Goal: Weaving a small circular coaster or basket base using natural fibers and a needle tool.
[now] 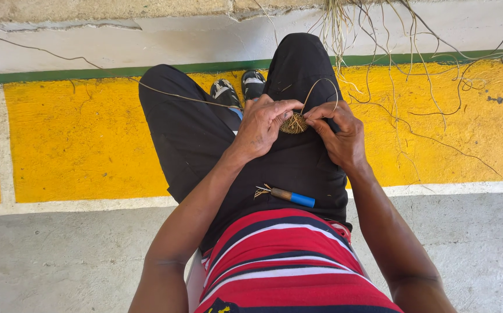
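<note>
Hands [300, 130] — round, bristly woven disc [293, 123]

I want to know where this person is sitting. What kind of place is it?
Probably an outdoor spot by a painted wall. There is a bare concrete floor, a yellow wall with a green stripe, and dry plant strands lying about near the small woven disc.

A grey concrete floor [60, 261] fills six o'clock, a yellow painted band [77, 139] edged with white lines [89, 204] crosses the middle from nine to three, a green stripe [60, 74] borders it above, and a pale kerb [147, 40] with dry fibres [425, 69] spans twelve.
</note>
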